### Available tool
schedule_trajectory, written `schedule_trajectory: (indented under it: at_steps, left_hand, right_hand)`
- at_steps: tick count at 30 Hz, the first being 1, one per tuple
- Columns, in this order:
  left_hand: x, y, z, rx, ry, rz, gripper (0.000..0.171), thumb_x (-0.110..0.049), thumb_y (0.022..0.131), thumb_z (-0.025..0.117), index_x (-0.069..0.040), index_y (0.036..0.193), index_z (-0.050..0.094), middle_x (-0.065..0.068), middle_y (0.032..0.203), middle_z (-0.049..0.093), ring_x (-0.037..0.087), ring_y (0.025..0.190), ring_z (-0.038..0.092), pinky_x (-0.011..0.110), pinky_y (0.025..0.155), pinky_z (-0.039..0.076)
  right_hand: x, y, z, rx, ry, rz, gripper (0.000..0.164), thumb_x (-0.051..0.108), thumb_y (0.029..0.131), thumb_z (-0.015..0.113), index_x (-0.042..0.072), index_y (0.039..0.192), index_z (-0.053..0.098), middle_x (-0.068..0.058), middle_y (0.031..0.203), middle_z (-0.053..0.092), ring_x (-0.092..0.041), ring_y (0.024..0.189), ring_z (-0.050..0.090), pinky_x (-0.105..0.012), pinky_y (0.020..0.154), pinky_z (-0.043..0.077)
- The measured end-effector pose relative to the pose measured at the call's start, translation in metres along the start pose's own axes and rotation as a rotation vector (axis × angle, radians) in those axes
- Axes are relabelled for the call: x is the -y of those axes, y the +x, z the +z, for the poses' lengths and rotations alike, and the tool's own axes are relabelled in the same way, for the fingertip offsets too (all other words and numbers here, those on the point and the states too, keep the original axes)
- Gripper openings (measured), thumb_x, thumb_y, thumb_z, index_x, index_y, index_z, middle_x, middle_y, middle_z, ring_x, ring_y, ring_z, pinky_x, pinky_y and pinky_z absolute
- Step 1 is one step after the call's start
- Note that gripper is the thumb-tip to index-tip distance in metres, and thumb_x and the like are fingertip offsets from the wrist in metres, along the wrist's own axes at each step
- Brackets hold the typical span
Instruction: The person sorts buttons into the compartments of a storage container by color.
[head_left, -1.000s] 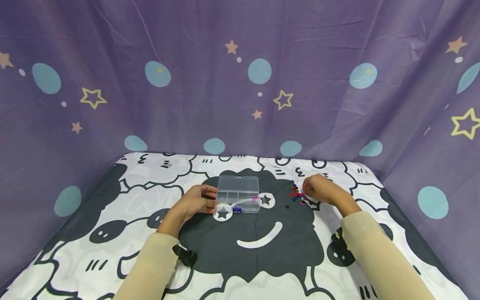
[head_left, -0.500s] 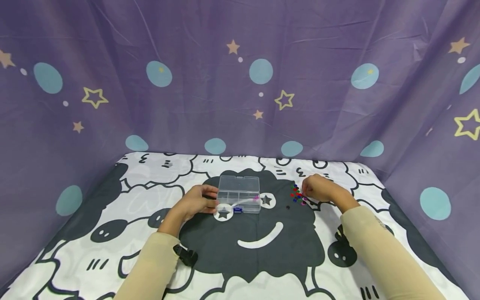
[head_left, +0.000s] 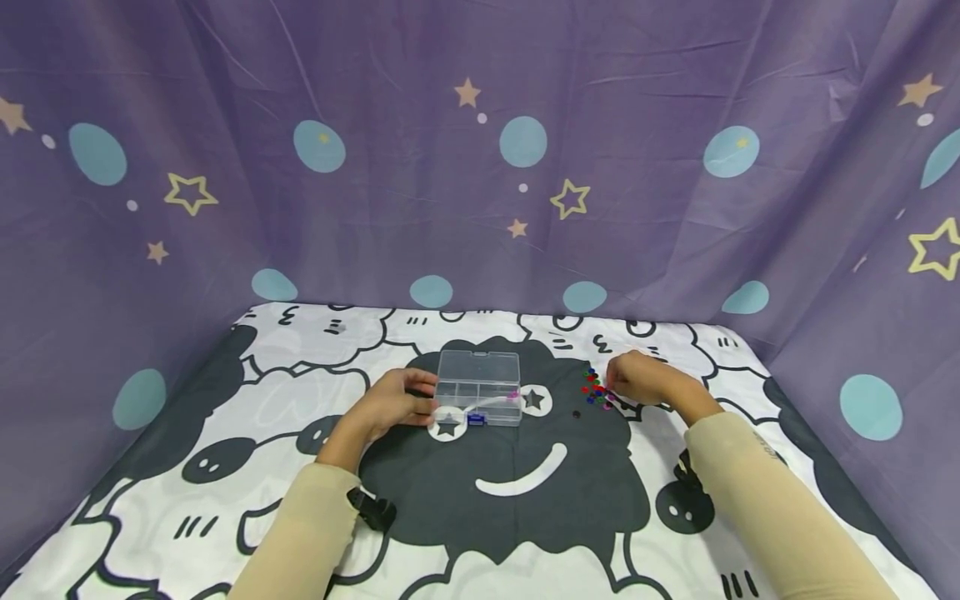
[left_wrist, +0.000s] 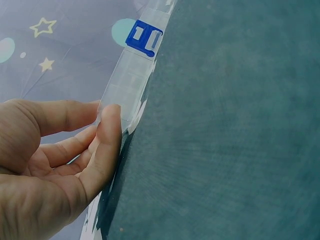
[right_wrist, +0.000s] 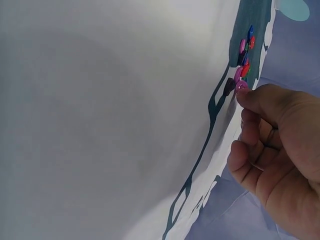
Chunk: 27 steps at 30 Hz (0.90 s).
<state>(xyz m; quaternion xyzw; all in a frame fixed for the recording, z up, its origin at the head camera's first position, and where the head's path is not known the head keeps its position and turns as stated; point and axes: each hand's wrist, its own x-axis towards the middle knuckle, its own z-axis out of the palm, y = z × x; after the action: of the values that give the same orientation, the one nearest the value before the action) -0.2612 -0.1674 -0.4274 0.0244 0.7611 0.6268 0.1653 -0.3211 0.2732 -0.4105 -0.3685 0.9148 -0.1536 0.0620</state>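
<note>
A clear plastic compartment box [head_left: 477, 367] stands with its lid raised at the back. My left hand [head_left: 390, 406] grips its left end; the left wrist view shows thumb and fingers on the corner of the box [left_wrist: 122, 90], below a blue latch [left_wrist: 144, 37]. Something pink [head_left: 513, 395] shows at the box's right side. My right hand [head_left: 640, 379] is at the right edge of a small pile of coloured buttons [head_left: 597, 392]. In the right wrist view, a pink button [right_wrist: 241, 86] is pinched at its fingertips, tilted up, with several other buttons [right_wrist: 245, 67] just beyond.
One dark button [head_left: 576, 414] lies apart, left of the pile. The cloth [head_left: 517, 517] beneath has a black and white sheep print. A purple curtain [head_left: 420, 167] with stars hangs behind and at both sides.
My right hand stays at the pile's right edge, with only a slight shift of its fingers. The left hand and the box hold their places.
</note>
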Motion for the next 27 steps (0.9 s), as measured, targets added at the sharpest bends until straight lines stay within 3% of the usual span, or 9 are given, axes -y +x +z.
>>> schedule_trajectory:
  at_steps: [18, 27]
  left_hand:
    - [0.003, 0.001, 0.000, 0.004, 0.008, 0.003, 0.050, 0.011, 0.093, 0.067, 0.006, 0.141, 0.053, 0.025, 0.132, 0.052, 0.027, 0.095, 0.068, 0.038, 0.078, 0.065]
    - [0.003, 0.001, 0.000, 0.002, 0.003, 0.006, 0.050, 0.012, 0.093, 0.067, 0.006, 0.140, 0.053, 0.025, 0.132, 0.052, 0.026, 0.093, 0.068, 0.037, 0.078, 0.066]
  right_hand:
    - [0.010, 0.002, 0.000, -0.046, 0.002, -0.001, 0.016, -0.008, 0.091, 0.060, 0.005, 0.086, 0.068, 0.008, 0.073, 0.060, -0.004, 0.065, 0.048, -0.023, 0.058, 0.046]
    - [0.024, 0.013, -0.001, -0.041, -0.024, 0.031, 0.021, -0.005, 0.092, 0.061, 0.012, 0.079, 0.062, 0.008, 0.072, 0.053, -0.005, 0.061, 0.046, -0.022, 0.057, 0.042]
